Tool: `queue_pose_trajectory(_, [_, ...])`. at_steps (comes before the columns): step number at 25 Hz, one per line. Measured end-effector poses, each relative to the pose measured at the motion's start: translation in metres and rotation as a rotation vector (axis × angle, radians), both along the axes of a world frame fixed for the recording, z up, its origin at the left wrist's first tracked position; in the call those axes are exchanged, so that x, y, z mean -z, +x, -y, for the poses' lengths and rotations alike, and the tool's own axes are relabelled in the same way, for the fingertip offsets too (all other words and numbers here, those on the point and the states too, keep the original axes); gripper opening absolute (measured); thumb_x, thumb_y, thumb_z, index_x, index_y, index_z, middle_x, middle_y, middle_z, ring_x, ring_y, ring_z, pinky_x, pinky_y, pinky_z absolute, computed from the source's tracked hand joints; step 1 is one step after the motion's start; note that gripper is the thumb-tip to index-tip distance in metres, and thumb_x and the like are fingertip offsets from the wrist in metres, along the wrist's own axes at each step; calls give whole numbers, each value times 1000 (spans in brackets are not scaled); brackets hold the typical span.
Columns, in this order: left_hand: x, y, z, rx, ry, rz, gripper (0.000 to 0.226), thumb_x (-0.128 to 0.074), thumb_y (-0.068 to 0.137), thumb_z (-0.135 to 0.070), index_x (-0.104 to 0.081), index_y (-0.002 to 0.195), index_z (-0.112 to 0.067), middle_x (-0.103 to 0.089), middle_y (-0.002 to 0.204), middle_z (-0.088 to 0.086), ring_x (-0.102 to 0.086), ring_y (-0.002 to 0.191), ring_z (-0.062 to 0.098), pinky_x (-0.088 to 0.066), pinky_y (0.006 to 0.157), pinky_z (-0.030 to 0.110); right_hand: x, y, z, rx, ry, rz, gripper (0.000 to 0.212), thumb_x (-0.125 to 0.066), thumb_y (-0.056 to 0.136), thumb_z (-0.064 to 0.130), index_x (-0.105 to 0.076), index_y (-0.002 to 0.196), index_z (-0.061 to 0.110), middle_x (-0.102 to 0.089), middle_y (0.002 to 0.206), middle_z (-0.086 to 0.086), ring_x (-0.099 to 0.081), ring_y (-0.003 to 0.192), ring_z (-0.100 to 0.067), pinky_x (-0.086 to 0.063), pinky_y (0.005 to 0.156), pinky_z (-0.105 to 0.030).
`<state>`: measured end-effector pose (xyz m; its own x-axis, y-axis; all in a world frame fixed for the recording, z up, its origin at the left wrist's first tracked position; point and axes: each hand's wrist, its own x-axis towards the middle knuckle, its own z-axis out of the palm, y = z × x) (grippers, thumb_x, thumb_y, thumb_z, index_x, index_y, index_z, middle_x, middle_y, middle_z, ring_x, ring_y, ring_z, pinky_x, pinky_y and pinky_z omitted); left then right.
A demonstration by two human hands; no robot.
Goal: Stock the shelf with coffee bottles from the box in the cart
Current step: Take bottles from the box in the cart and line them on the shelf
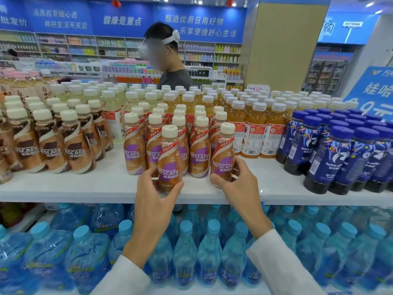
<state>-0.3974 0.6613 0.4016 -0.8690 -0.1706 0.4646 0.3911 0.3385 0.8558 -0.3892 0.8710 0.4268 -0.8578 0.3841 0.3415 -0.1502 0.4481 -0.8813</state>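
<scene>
Two Nescafe coffee bottles with purple labels and cream caps stand at the front of the white shelf (106, 184). My left hand (156, 192) grips the left coffee bottle (169, 158) round its lower half. My right hand (236, 179) holds the right coffee bottle (223, 154), which leans slightly left. Behind them stand several rows of the same purple-label bottles (196, 145). The box and the cart are out of view.
Brown-label Nescafe bottles (53, 145) fill the shelf's left side, orange tea bottles (255, 133) the back right, dark blue coffee bottles (340, 156) the right. Blue water bottles (191, 248) fill the shelf below. A person (170, 67) stands beyond the shelf.
</scene>
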Motion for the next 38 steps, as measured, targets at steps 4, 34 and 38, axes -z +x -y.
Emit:
queue_pose_trajectory(4, [1, -4, 35, -66, -16, 6, 67, -83, 80, -46, -45, 133, -33, -56, 126, -10, -58, 108, 8, -45, 81, 19, -2, -14, -4, 0, -4, 8, 62, -84, 81, 34, -51, 134, 32, -58, 112, 22, -59, 97, 0, -42, 76, -5])
queue_pose_trajectory(34, [-12, -29, 88, -110, 60, 87, 63, -87, 77, -36, -51, 128, -36, -64, 118, -15, -65, 105, 5, -52, 83, 19, -1, -27, 0, 48, 100, 88, 85, -79, 82, 48, -35, 152, 29, -53, 148, 5, -56, 128, -19, -50, 106, -44])
queue_pose_trajectory(38, [-14, -30, 86, -125, 79, 91, 62, -89, 76, -36, -51, 125, -36, -64, 115, -16, -65, 103, 5, -49, 77, 13, 0, -27, 1, 51, 102, 95, 82, -77, 84, 46, -35, 152, 29, -52, 149, 4, -55, 129, -20, -49, 107, -44])
